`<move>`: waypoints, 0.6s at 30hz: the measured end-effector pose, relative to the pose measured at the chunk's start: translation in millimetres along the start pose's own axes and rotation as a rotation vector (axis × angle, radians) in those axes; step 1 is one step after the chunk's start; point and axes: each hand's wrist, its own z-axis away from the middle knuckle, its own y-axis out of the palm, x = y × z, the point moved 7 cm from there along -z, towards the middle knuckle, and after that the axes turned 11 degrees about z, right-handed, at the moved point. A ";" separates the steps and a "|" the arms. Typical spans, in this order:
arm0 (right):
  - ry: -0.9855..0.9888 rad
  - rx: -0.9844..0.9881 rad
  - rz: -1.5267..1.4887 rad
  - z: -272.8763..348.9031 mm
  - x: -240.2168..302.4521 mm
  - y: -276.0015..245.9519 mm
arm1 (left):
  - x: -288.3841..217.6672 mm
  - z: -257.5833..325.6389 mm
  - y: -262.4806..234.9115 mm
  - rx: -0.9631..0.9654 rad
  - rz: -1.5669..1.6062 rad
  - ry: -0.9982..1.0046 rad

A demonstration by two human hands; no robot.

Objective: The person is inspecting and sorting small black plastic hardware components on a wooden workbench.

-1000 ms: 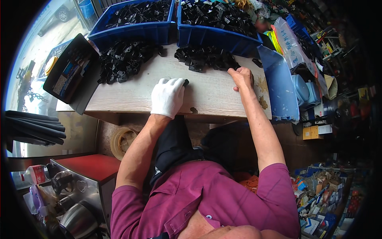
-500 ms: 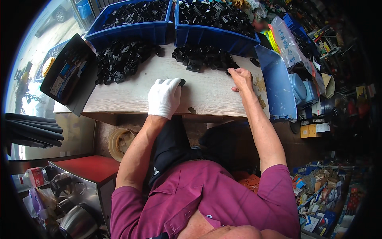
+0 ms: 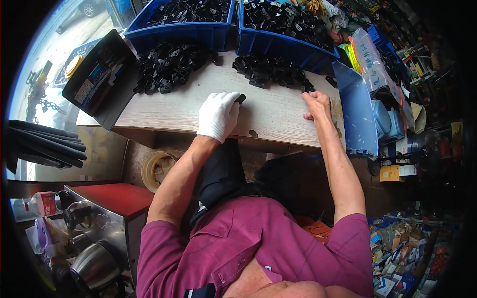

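Note:
My left hand [image 3: 217, 116], in a white knit glove, is closed over the table around a small black plastic part [image 3: 241, 99]; only the part's end shows past the fingertips. My bare right hand [image 3: 318, 106] is at the near right end of a loose pile of black plastic parts [image 3: 271, 70]. Its thumb and forefinger pinch a small black part [image 3: 304, 90] at the pile's edge, mostly covered by the fingertips. A second pile of similar black parts [image 3: 166, 67] lies farther left on the light wood-grain table [image 3: 184, 111].
Two blue bins, left [image 3: 181, 35] and right [image 3: 288, 44], hold many black parts along the far side. A tilted dark box [image 3: 102, 74] stands at the table's left, a blue plastic panel [image 3: 357, 111] at its right. Below are a round tub [image 3: 158, 171] and a red-topped cabinet [image 3: 112, 198].
The whole view has shifted, so the table sits farther right in the picture. My right hand has drawn slightly toward me at the pile's edge. My left hand keeps its hold.

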 end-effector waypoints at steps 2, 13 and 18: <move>-0.038 0.094 0.045 20.4 7.3 3.5 | 1.3 0.5 -2.9 -0.012 0.053 -0.016; -0.216 0.418 0.251 91.8 51.3 60.7 | -33.8 -23.8 55.9 0.343 0.111 0.135; -0.262 0.422 0.203 90.0 46.6 60.2 | -32.0 -26.1 58.3 0.451 0.167 0.220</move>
